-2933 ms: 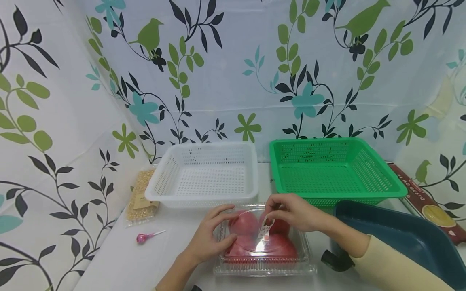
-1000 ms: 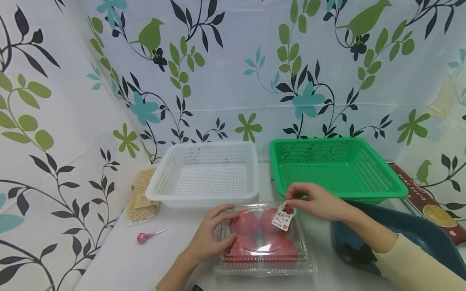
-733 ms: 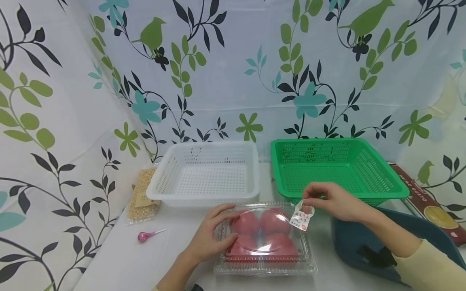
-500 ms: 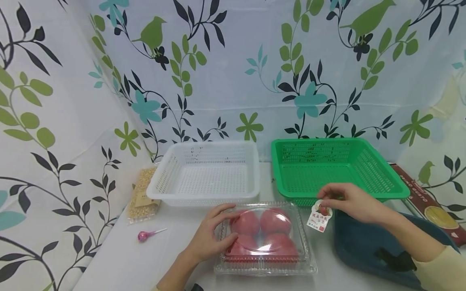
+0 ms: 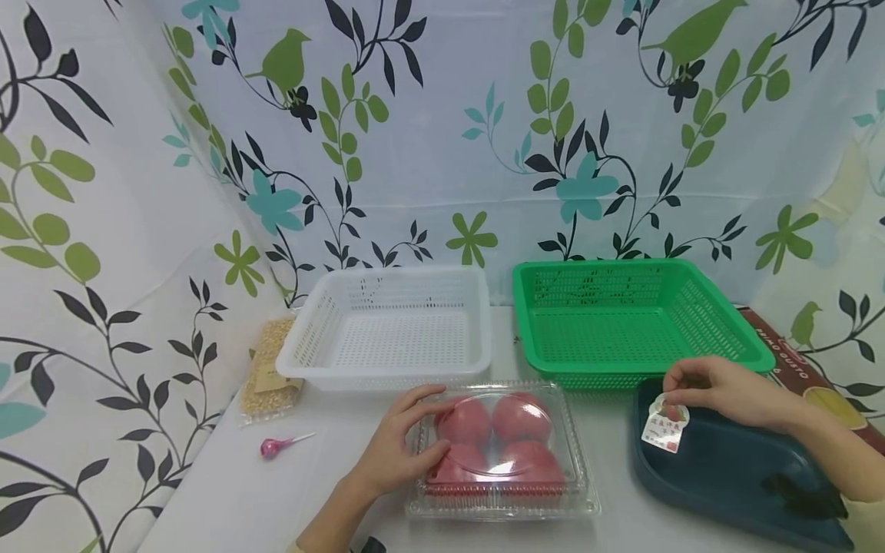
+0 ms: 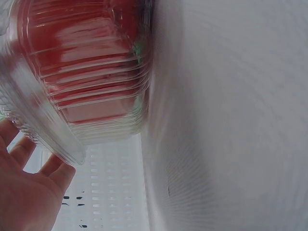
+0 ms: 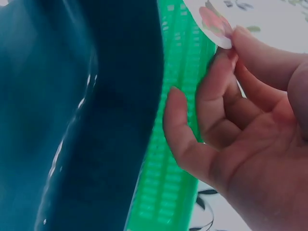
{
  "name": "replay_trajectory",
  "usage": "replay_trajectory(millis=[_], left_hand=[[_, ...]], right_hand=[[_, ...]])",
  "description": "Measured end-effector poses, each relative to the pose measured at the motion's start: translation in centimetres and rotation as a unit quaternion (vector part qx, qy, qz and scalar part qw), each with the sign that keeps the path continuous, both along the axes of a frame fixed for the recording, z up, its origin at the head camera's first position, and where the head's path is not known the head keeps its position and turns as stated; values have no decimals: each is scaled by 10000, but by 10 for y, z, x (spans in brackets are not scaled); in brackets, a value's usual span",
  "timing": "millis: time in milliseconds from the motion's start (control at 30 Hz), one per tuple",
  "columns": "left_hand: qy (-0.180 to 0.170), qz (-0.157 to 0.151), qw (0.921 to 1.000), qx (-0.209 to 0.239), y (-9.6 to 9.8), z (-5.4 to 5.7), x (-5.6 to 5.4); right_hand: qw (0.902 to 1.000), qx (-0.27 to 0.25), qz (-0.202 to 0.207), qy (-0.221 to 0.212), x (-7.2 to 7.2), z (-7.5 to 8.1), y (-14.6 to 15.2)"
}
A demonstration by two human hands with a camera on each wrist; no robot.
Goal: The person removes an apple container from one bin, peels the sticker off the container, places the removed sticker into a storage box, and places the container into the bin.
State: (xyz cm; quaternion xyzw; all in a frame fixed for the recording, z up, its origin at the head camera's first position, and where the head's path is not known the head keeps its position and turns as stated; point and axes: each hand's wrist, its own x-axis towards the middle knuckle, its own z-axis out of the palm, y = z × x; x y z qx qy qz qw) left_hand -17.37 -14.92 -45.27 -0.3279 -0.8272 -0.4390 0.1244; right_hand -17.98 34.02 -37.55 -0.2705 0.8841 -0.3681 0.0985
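A clear plastic clamshell container [image 5: 581,491] stands on the table with several round red fruits [image 5: 522,418] inside, possibly tomatoes. My left hand [image 5: 394,449] rests on the left part of its lid, thumb and fingers spread. In the left wrist view, the fingers [image 6: 21,151] touch the lid's ridged rim. Thumb and index finger of my right hand [image 5: 733,395] pinch a small white paper label [image 5: 665,432] with a red fruit picture and red print. That label hangs over the left end of a dark blue tray [image 5: 719,476]. The right wrist view shows the label's edge [image 7: 224,41] between the fingertips.
Behind the container stand a white basket [image 5: 383,376] and a green basket [image 5: 643,369]. At the left lie a bag of yellowish grains [image 5: 270,399] and a pink lollipop [image 5: 273,448]. A brown package [image 5: 788,353] lies at the far right, partly behind the tray.
My right hand has drawn the label off the container's lid and carried it rightward, over the blue tray. The left hand has stayed on the container.
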Motion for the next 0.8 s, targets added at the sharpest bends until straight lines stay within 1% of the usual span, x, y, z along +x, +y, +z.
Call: replay_trajectory(millis=[100,233,367,433,500,633,700,800], left_hand=[[-13,-4,10000,-1,0,1,0],[-66,-19,10000,-16,0,2,1],[-34,-43,10000,-54,-1,2,0],[-4,-42,10000,-67,-1,1,0],[13,-26,10000,-70,-1,1,0],[-44,2,10000,-43,0,1,0],[-47,0,10000,-22,0,1,0],[-48,-9,10000,0,0,1,0]], right_hand=[[9998,80,113,-166,-2,-6,9],[9984,83,249,-498,-5,-13,15],[9945,-150,599,-847,-8,-20,16],[9921,-261,771,-954,-10,-24,14],[9907,-285,851,-1025,-11,-29,11],[9905,-86,773,-1131,-12,-36,7],[9903,81,666,-1220,-13,-39,6],[9907,314,506,-1222,-12,-41,6]])
